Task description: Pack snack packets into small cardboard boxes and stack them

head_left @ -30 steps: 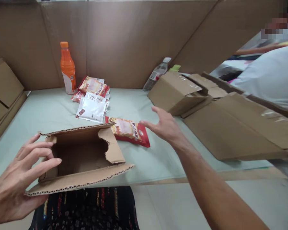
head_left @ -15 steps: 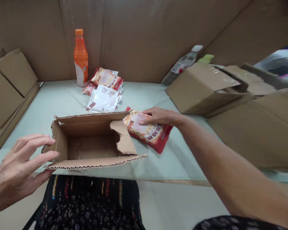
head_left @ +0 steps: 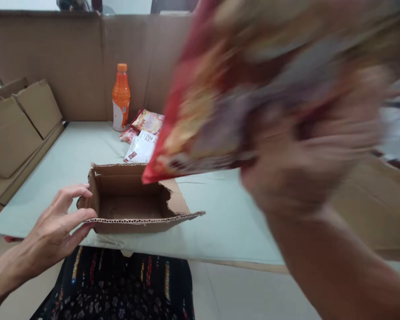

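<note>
My left hand grips the left end of a small open cardboard box, thumb at the near wall and fingers at the left flap. Nothing shows on the part of the box's floor that I can see. High on the right, close to the camera and smeared by motion, my right hand is closed on a red snack packet. The packet hides the back right of the table, and its lower corner overlaps the box's far edge in view.
An orange drink bottle stands at the back against a cardboard wall. Beside it lie a red snack packet and white packets. Folded cardboard boxes are at left and right.
My right hand has lifted the snack packet from the table beside the box up toward the camera. My left hand stays on the box. The view has tilted up a little.
</note>
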A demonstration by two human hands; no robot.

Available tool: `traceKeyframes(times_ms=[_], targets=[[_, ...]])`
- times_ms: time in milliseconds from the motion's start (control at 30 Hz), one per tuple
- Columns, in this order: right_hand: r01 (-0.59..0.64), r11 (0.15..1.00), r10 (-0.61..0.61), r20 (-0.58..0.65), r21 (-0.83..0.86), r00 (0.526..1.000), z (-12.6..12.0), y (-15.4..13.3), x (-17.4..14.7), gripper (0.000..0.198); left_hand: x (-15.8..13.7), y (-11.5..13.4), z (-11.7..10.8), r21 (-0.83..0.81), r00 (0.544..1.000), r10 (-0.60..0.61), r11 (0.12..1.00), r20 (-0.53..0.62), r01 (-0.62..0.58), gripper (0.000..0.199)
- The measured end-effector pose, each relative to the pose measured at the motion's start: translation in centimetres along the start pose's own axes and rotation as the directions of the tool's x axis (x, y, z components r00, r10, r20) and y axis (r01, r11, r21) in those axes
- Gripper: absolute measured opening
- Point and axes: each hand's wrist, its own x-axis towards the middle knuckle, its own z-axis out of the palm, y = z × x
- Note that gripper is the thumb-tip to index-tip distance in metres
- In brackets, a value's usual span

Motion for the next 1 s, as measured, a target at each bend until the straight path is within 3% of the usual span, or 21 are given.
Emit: traceKeyframes(times_ms=[67,133,200,233,300,367,433,600,667,700,767,833,867,900,933,1000], targets=[[0.139,0.972,-0.134,-0.039,0.188,0.990,1.8,-1.8,-0.6,0.038,0.0,0.2,-0.1,0.024,1.000,0.009,1.000,-0.010,-0.008,0.019],[0.293,0.907,-0.346,0.138,0.304,0.928,3.0,-2.4,-1.2,0.030,-0.1,0.3,-0.2,0.047,0.999,0.014,0.999,-0.033,-0.013,0.018],[0.400,0.872,-0.489,0.446,0.282,0.750,3.6,-2.2,-1.5,0.023,-0.4,0.4,-0.2,0.068,0.998,0.001,0.998,-0.065,0.004,0.018],[0.447,0.862,-0.496,0.575,0.239,0.650,3.8,-2.1,-1.6,0.020,-0.5,0.5,-0.1,0.076,0.997,-0.013,0.997,-0.078,0.019,0.017],[0.521,0.840,-0.432,0.768,0.152,0.473,4.2,-2.2,-1.5,0.016,-0.7,0.6,0.2,0.078,0.996,-0.027,0.996,-0.091,0.034,0.018],[0.581,0.806,-0.372,0.859,0.112,0.351,5.2,-2.8,-1.5,0.015,-0.8,0.8,0.6,0.058,0.996,-0.029,0.998,-0.081,0.034,0.020],[0.624,0.774,-0.357,0.889,0.111,0.286,6.8,-3.8,-1.6,0.020,-0.8,0.9,0.9,0.037,0.998,-0.020,0.999,-0.060,0.022,0.022],[0.611,0.780,-0.322,0.924,0.135,0.208,9.4,-5.0,-2.2,0.024,-0.6,0.8,1.0,0.024,0.998,0.039,0.999,-0.039,-0.039,0.025],[0.557,0.813,-0.354,0.904,0.170,0.241,8.3,-4.4,-2.3,0.015,-0.6,0.6,1.0,0.001,0.998,0.054,0.999,-0.040,-0.054,0.027],[0.515,0.835,-0.389,0.869,0.193,0.305,7.3,-3.8,-2.2,0.013,-0.6,0.5,1.1,-0.018,0.997,0.059,0.998,-0.044,-0.060,0.028],[0.404,0.885,-0.432,0.730,0.230,0.529,4.8,-2.1,-1.5,0.014,-0.7,0.2,1.5,-0.061,0.996,0.066,0.996,-0.063,-0.070,0.030],[0.254,0.945,-0.325,0.540,0.204,0.777,2.9,0.4,-0.3,0.021,-0.8,-0.1,2.0,-0.100,0.994,0.066,0.992,-0.088,-0.075,0.033],[0.168,0.971,-0.227,0.456,0.168,0.860,2.6,1.8,0.5,0.024,-0.8,-0.2,2.3,-0.118,0.993,0.061,0.990,-0.099,-0.073,0.034],[0.087,0.988,-0.131,0.401,0.126,0.907,2.9,3.4,1.2,0.025,-0.9,-0.3,2.6,-0.133,0.993,0.053,0.989,-0.108,-0.067,0.034],[0.016,0.997,-0.046,0.382,0.081,0.923,3.8,5.0,2.0,0.026,-0.9,-0.4,2.8,-0.146,0.992,0.044,0.987,-0.117,-0.061,0.035],[-0.063,0.998,0.064,0.465,-0.017,0.883,7.0,8.1,3.2,0.027,-1.1,-0.5,3.1,-0.166,0.991,0.021,0.985,-0.130,-0.043,0.036]])
